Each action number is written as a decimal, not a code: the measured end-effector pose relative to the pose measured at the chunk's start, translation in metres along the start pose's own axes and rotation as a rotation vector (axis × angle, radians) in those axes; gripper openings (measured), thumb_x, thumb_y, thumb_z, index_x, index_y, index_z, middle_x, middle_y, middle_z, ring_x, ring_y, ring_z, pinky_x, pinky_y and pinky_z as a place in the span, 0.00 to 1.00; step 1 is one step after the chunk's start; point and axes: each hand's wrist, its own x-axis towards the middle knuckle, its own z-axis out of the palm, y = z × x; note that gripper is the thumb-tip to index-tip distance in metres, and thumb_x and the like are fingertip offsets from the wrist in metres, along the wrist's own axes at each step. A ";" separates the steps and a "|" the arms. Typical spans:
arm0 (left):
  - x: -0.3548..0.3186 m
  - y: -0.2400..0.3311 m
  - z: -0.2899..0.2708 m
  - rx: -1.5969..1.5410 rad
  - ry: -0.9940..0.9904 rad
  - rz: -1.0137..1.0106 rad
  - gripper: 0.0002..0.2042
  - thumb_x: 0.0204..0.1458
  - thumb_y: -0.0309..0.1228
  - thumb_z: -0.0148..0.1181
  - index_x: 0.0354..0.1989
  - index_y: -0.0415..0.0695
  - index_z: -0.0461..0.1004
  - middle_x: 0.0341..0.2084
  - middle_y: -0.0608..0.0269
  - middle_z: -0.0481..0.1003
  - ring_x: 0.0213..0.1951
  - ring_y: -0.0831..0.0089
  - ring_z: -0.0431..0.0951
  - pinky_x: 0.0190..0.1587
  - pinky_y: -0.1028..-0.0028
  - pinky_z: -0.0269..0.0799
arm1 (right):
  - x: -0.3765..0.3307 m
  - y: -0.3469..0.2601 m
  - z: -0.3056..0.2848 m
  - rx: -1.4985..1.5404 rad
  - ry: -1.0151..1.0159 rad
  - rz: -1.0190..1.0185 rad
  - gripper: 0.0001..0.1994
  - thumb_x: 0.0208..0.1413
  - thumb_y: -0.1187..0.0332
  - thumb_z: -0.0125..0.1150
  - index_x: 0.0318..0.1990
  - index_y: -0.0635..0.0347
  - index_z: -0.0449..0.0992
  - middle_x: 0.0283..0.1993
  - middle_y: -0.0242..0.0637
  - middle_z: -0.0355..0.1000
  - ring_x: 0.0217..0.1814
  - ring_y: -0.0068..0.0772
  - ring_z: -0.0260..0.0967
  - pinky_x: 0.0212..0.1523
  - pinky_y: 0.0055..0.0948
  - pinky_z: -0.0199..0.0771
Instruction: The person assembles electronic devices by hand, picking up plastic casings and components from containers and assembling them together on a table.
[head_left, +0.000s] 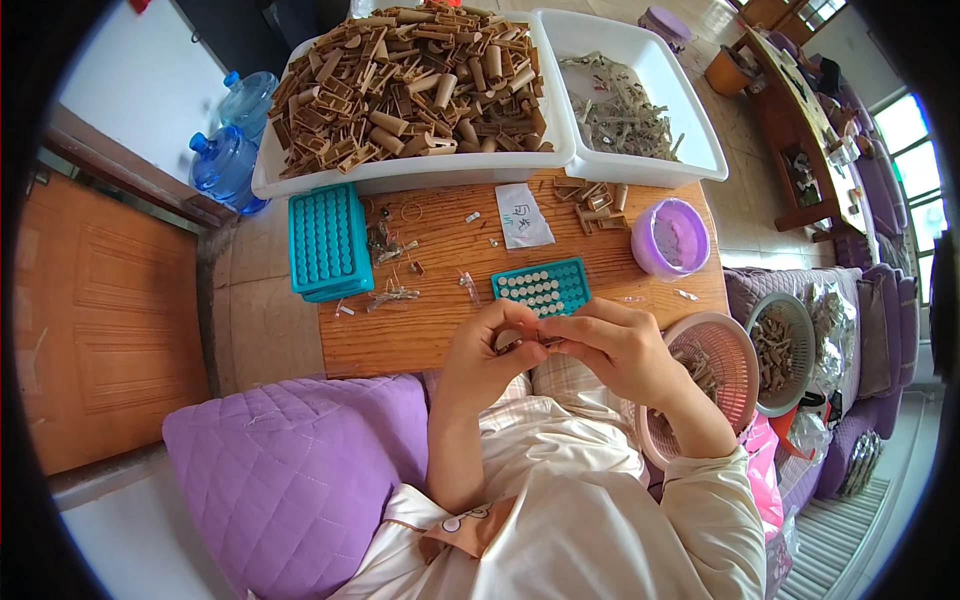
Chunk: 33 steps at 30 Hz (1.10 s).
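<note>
My left hand and my right hand meet just in front of the wooden table's near edge, fingertips pinched together. Between them is a small dark piece, mostly covered by the fingers, so its kind does not show. Right beyond the fingertips lies a teal tray holding rows of small white round pieces. A stack of teal trays with round pockets stands at the table's left. Small clear and metallic parts lie loose beside that stack.
A white bin heaped with brown curved pieces spans the table's far side, beside a white bin of clear strips. A purple tub stands at the right. A pink basket and a grey basket sit near my right arm.
</note>
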 end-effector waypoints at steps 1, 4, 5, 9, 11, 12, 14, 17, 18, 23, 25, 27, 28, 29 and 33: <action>0.000 -0.001 0.000 0.023 0.001 0.013 0.11 0.40 0.26 0.62 0.30 0.41 0.67 0.26 0.69 0.69 0.29 0.85 0.67 0.31 0.86 0.63 | 0.000 0.000 -0.001 0.024 0.004 -0.013 0.11 0.39 0.76 0.58 0.34 0.58 0.72 0.23 0.35 0.66 0.22 0.36 0.66 0.22 0.28 0.67; -0.001 -0.005 0.000 0.044 -0.008 0.019 0.12 0.40 0.27 0.61 0.33 0.41 0.66 0.26 0.68 0.69 0.28 0.85 0.67 0.29 0.85 0.62 | -0.002 -0.003 -0.006 0.050 -0.004 0.089 0.10 0.38 0.76 0.60 0.33 0.59 0.72 0.23 0.35 0.66 0.22 0.34 0.66 0.22 0.27 0.66; -0.002 -0.006 0.000 0.042 -0.017 0.012 0.13 0.42 0.29 0.60 0.35 0.41 0.66 0.26 0.68 0.68 0.27 0.85 0.66 0.28 0.85 0.61 | -0.003 -0.003 -0.005 0.049 -0.003 0.091 0.10 0.38 0.76 0.60 0.33 0.59 0.72 0.23 0.35 0.66 0.22 0.34 0.66 0.22 0.27 0.66; 0.000 -0.006 0.007 -0.477 -0.048 0.078 0.16 0.47 0.33 0.55 0.43 0.42 0.61 0.29 0.66 0.67 0.28 0.84 0.66 0.27 0.84 0.59 | -0.006 -0.001 -0.001 0.102 0.149 0.131 0.10 0.37 0.78 0.61 0.30 0.62 0.70 0.24 0.33 0.69 0.17 0.18 0.62 0.17 0.16 0.60; -0.001 -0.005 0.007 -0.764 -0.038 0.047 0.19 0.51 0.35 0.49 0.49 0.42 0.56 0.32 0.63 0.65 0.32 0.81 0.67 0.31 0.81 0.63 | -0.005 -0.004 0.003 0.118 0.194 0.130 0.10 0.37 0.79 0.61 0.30 0.62 0.70 0.23 0.33 0.69 0.16 0.16 0.59 0.17 0.14 0.58; -0.001 -0.006 0.008 -0.767 -0.041 0.042 0.19 0.51 0.35 0.49 0.49 0.42 0.56 0.32 0.63 0.65 0.32 0.81 0.67 0.31 0.81 0.63 | -0.006 -0.008 0.008 0.175 0.241 0.182 0.10 0.37 0.78 0.61 0.31 0.61 0.71 0.23 0.32 0.68 0.16 0.16 0.59 0.16 0.15 0.58; -0.001 -0.007 0.012 -0.547 0.110 0.189 0.19 0.52 0.34 0.46 0.50 0.40 0.55 0.38 0.60 0.65 0.42 0.74 0.67 0.41 0.75 0.66 | -0.004 -0.015 0.018 0.228 0.291 0.236 0.11 0.36 0.78 0.62 0.31 0.60 0.71 0.23 0.32 0.68 0.15 0.17 0.59 0.16 0.16 0.59; -0.004 0.000 0.019 -0.399 0.168 0.258 0.20 0.51 0.34 0.47 0.50 0.39 0.55 0.43 0.57 0.65 0.49 0.66 0.64 0.50 0.69 0.62 | 0.000 -0.019 0.028 0.268 0.379 0.240 0.10 0.36 0.79 0.61 0.30 0.60 0.71 0.20 0.31 0.66 0.15 0.19 0.59 0.15 0.17 0.58; -0.006 -0.002 0.016 -0.369 0.166 0.267 0.19 0.51 0.32 0.48 0.50 0.39 0.56 0.46 0.55 0.64 0.50 0.63 0.63 0.51 0.67 0.62 | 0.001 -0.017 0.032 0.207 0.396 0.145 0.10 0.36 0.79 0.61 0.29 0.60 0.72 0.19 0.31 0.65 0.15 0.20 0.59 0.15 0.18 0.58; -0.010 0.000 0.019 -0.304 0.114 0.281 0.18 0.49 0.30 0.50 0.48 0.38 0.57 0.44 0.55 0.66 0.46 0.65 0.67 0.48 0.69 0.64 | 0.004 -0.015 0.039 0.155 0.441 0.018 0.08 0.35 0.79 0.62 0.27 0.60 0.72 0.16 0.31 0.62 0.15 0.20 0.58 0.14 0.18 0.56; -0.010 -0.001 0.019 -0.287 0.125 0.275 0.18 0.49 0.29 0.51 0.47 0.37 0.58 0.44 0.54 0.67 0.45 0.65 0.68 0.47 0.69 0.65 | 0.001 -0.015 0.039 0.194 0.451 0.048 0.08 0.36 0.79 0.62 0.27 0.60 0.72 0.16 0.31 0.62 0.15 0.20 0.58 0.14 0.18 0.56; -0.010 -0.002 0.019 -0.296 0.126 0.248 0.17 0.49 0.28 0.51 0.47 0.37 0.58 0.44 0.54 0.67 0.45 0.66 0.69 0.47 0.69 0.65 | -0.001 -0.014 0.040 0.231 0.462 0.080 0.08 0.36 0.79 0.62 0.27 0.60 0.72 0.16 0.31 0.62 0.15 0.19 0.58 0.14 0.17 0.55; -0.010 -0.003 0.020 -0.297 0.127 0.246 0.17 0.49 0.28 0.51 0.47 0.37 0.58 0.44 0.54 0.67 0.45 0.66 0.69 0.47 0.69 0.65 | -0.002 -0.013 0.041 0.244 0.457 0.080 0.08 0.36 0.78 0.62 0.26 0.60 0.72 0.16 0.31 0.62 0.15 0.19 0.58 0.14 0.17 0.55; -0.009 -0.005 0.021 -0.258 0.149 0.243 0.19 0.48 0.30 0.52 0.47 0.37 0.58 0.43 0.52 0.67 0.43 0.63 0.70 0.45 0.69 0.67 | -0.002 -0.012 0.042 0.257 0.452 0.079 0.07 0.36 0.78 0.62 0.26 0.60 0.71 0.16 0.31 0.62 0.15 0.18 0.58 0.14 0.17 0.55; -0.010 -0.005 0.022 -0.240 0.178 0.183 0.20 0.48 0.28 0.52 0.49 0.36 0.58 0.44 0.53 0.67 0.44 0.67 0.69 0.47 0.70 0.64 | -0.005 -0.008 0.046 0.266 0.448 0.093 0.08 0.37 0.78 0.62 0.28 0.60 0.72 0.18 0.31 0.64 0.16 0.20 0.59 0.15 0.18 0.56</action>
